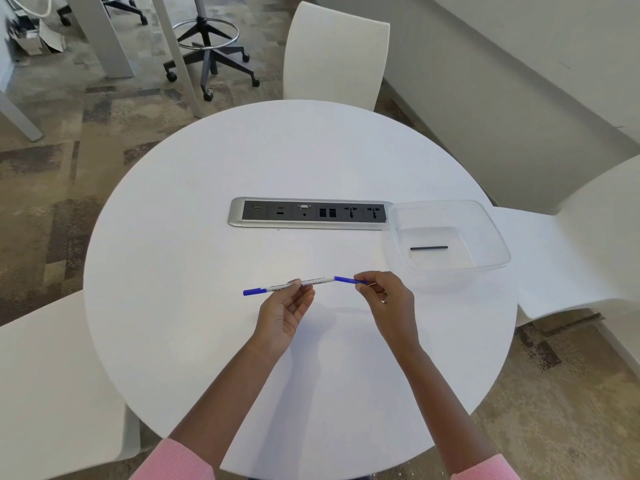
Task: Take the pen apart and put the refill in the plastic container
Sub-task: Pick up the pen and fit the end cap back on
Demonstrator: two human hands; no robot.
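Pen (320,280), left hand (285,311) pinching its white barrel, right hand (388,299) pinching its blue end

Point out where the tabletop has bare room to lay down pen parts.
Bare: the table left of the left hand, out to its edge; the far half beyond the socket strip; the near stretch between the forearms. Crowded: the right side, where the right hand and pen sit close to the plastic container, which stands at the strip's end.
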